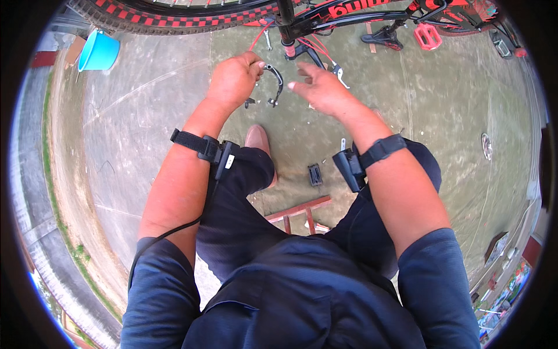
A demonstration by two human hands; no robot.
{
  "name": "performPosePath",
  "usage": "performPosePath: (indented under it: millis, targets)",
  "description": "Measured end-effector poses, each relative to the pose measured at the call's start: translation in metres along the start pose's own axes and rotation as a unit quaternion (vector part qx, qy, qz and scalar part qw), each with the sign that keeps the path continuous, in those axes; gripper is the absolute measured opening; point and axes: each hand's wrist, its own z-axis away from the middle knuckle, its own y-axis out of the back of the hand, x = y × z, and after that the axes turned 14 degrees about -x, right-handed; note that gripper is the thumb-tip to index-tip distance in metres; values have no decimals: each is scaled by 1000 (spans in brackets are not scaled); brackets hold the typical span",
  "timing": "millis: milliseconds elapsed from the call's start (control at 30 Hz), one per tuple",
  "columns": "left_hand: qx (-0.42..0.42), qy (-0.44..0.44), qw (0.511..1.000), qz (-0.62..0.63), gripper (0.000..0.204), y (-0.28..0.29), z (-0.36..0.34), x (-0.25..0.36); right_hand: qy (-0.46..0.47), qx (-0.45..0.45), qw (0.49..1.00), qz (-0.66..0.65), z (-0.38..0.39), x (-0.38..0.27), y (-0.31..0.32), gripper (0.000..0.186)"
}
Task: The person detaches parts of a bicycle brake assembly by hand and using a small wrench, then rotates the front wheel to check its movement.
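My left hand (pixel 235 78) pinches one end of a curved black brake arm (pixel 281 82) between thumb and fingers. The arm's free end hangs over the ground near a small black part (pixel 249 102). To the right of it, my right hand (pixel 325 90) is held with fingers apart and nothing in them, slightly blurred. Just beyond both hands is a black and red bicycle (pixel 314 22) with red cables. A silver brake lever (pixel 341 75) lies close to my right hand. Beyond my left hand, a wrench (pixel 268 39) rests on the ground.
The bicycle's tyre (pixel 157 22), checkered red and black, spans the far left. A blue bucket (pixel 100 51) stands at far left. A red pedal (pixel 428 36) shows at far right. Between my legs are a black pedal (pixel 315 174) and a reddish wooden stool (pixel 299 208).
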Motion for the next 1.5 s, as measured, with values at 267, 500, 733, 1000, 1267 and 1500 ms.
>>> performPosePath:
  millis: [267, 500, 733, 1000, 1267, 1500]
  targets:
    - [0, -9, 963, 270, 25, -1, -2, -14, -33, -42, 975, -217, -31, -18, -38, 30]
    - [93, -8, 984, 155, 38, 8, -5, -33, -57, -28, 942, -330, -26, -28, -33, 22]
    - [50, 144, 970, 191, 44, -2, -9, -46, -96, -68, 920, -375, -29, -22, -32, 32]
    - [-20, 122, 905, 406, 35, 2, 3, -30, -118, -65, 900, -415, -27, -18, -29, 38]
    - [2, 86, 922, 378, 23, -6, -6, -34, -137, -56, 908, -391, -21, -27, -33, 46]
    - [-3, 73, 921, 383, 22, -9, -8, -22, -129, -73, 893, -425, -24, -43, -22, 73]
